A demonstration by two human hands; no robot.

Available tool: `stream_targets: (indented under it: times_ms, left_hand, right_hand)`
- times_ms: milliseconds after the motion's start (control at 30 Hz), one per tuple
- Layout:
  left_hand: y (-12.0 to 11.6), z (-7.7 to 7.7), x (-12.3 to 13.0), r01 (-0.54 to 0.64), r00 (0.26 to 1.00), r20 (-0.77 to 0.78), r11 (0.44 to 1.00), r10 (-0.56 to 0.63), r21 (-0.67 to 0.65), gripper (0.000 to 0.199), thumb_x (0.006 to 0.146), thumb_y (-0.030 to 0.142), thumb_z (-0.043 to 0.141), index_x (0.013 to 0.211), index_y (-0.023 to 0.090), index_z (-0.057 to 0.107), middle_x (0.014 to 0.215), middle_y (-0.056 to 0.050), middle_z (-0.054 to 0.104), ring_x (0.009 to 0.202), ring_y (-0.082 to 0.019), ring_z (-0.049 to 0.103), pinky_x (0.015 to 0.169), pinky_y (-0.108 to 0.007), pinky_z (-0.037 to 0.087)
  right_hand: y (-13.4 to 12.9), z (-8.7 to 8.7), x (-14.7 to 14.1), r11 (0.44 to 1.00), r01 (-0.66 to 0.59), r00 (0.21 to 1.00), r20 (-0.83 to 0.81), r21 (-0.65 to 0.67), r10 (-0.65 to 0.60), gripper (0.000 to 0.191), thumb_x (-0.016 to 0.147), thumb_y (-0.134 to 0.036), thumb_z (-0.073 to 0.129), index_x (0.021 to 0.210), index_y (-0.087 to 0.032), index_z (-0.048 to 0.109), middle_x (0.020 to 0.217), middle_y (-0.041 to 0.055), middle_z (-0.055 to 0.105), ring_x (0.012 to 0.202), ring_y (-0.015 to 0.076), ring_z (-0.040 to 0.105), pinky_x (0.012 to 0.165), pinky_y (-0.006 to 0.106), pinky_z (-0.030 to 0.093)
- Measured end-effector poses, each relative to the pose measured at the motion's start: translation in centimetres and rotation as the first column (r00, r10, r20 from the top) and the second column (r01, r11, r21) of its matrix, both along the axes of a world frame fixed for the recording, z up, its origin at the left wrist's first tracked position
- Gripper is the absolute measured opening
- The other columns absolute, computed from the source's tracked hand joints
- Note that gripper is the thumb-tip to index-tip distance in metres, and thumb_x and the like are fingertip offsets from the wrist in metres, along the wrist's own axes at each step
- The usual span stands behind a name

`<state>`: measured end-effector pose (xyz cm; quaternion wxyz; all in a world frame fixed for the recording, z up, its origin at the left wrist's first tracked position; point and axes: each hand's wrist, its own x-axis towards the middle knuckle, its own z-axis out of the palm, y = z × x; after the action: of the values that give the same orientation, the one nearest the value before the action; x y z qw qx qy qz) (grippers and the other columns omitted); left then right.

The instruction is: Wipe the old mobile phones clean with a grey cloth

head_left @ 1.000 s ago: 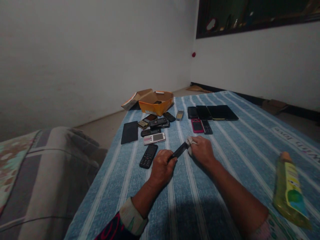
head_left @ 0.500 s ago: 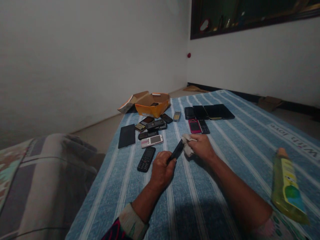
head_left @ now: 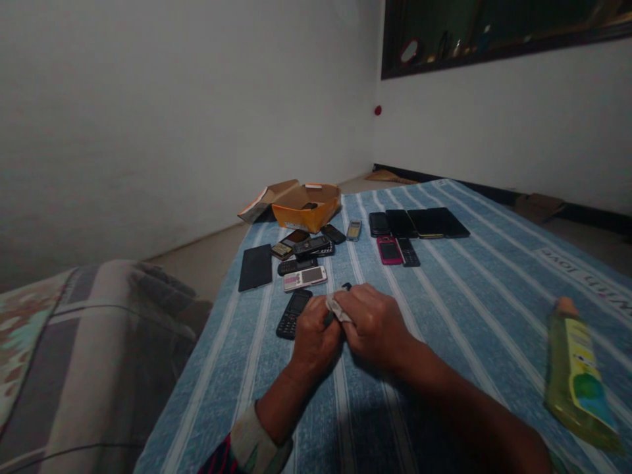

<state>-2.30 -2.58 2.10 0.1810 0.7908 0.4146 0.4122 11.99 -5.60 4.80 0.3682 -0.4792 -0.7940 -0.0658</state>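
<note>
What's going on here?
A person's left hand grips a dark object, mostly hidden by the hands; the right hand holds a pale cloth over it. A black keypad phone lies just beyond the left hand. More phones lie farther back, some near an open orange box.

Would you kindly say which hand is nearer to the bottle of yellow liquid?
Right: the right hand is left of the bottle of yellow liquid, across the striped cloth; the left hand is farther left.
</note>
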Motion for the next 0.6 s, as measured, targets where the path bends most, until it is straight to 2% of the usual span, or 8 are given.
stream_targets:
  times_ms: [133,300,433,533,600]
  left_hand:
    - [0.0,0.0,-0.2,-0.002,0.999,0.054,1.0,0.001,0.023,0.01,0.083,0.022,0.053,0.082,0.021,0.063,0.085,-0.005,0.068,0.083,-0.021,0.062,0.076,-0.035,0.051]
    - [0.1,-0.2,0.0,-0.031,0.999,0.011,0.998,0.03,0.047,0.011,0.087,0.023,0.055,0.084,0.022,0.066,0.083,-0.004,0.07,0.083,-0.021,0.063,0.08,-0.035,0.051]
    - [0.0,-0.1,0.1,-0.012,1.0,-0.003,0.997,0.012,0.08,0.013,0.089,0.027,0.055,0.093,0.022,0.067,0.087,-0.005,0.071,0.086,-0.021,0.064,0.081,-0.035,0.052]
    - [-0.1,0.0,0.1,-0.028,0.999,-0.015,0.995,0.029,0.093,0.013,0.09,0.027,0.054,0.09,0.022,0.066,0.085,-0.005,0.07,0.084,-0.021,0.064,0.078,-0.034,0.051]
    - [-0.1,-0.1,0.1,-0.04,0.999,-0.017,0.994,0.042,0.098,0.012,0.09,0.027,0.054,0.086,0.021,0.065,0.083,-0.005,0.069,0.081,-0.02,0.063,0.075,-0.033,0.051]
  right_hand:
    - [-0.3,-0.1,-0.4,0.998,-0.007,0.999,0.053,0.06,0.004,0.019,0.086,-0.011,0.046,0.086,-0.016,0.064,0.074,0.0053,0.06,0.07,0.0188,0.048,0.066,0.03,0.035]
    - [0.5,-0.5,0.8,0.992,0.122,0.991,0.048,0.019,-0.122,0.017,0.083,-0.009,0.049,0.081,-0.017,0.064,0.073,0.0052,0.059,0.071,0.019,0.048,0.065,0.029,0.034]
    - [1.1,-0.9,1.4,0.985,0.17,0.985,-0.029,-0.033,-0.171,0.019,0.08,-0.009,0.049,0.077,-0.018,0.065,0.071,0.0042,0.058,0.07,0.0183,0.049,0.066,0.028,0.036]
    - [1.5,-0.5,2.2,0.983,0.182,0.976,-0.123,-0.015,-0.182,0.023,0.079,-0.01,0.046,0.081,-0.018,0.067,0.07,0.0036,0.057,0.069,0.0178,0.05,0.066,0.028,0.037]
    - [1.8,0.0,3.2,0.972,0.234,0.952,-0.199,-0.017,-0.233,0.027,0.079,-0.008,0.044,0.085,-0.017,0.069,0.07,0.0035,0.057,0.069,0.0174,0.051,0.066,0.027,0.038]
